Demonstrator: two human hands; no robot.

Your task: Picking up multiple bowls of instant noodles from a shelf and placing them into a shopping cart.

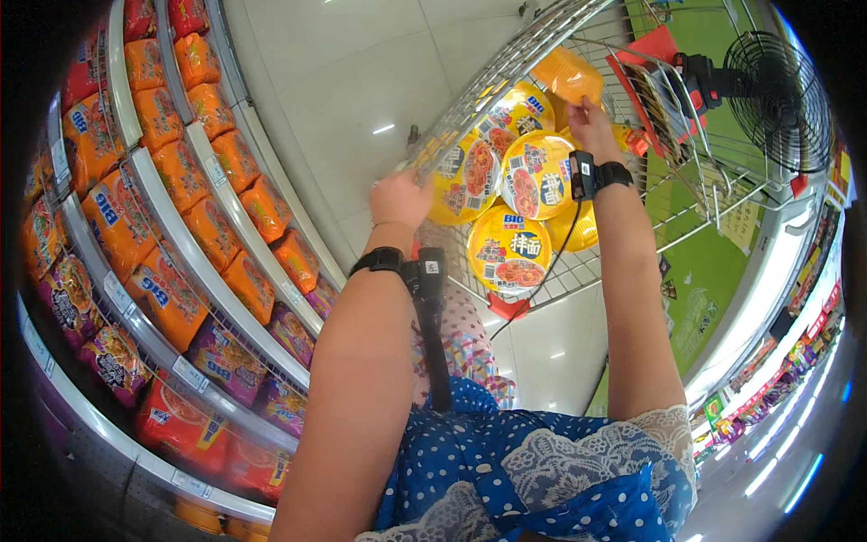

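Note:
A wire shopping cart [576, 288] holds several yellow instant noodle bowls, among them one bowl [509, 249] at the near end and another bowl [538, 177] with its printed lid up. My right hand [590, 125] reaches into the cart, its fingers on the edge of an orange-yellow container [567, 73] that lies on its side over the others. At the cart's left rim, my left hand [401, 198] is closed around the wire edge. Both wrists wear black straps with small devices; a thin cable runs from the right one.
Shelves [152, 183] with orange, purple and red noodle packs curve along the left. A black caged fan [775, 101] and a red-edged folder [650, 88] are at the cart's far right part. Beyond the cart is a green panel [698, 318] beside a white display edge.

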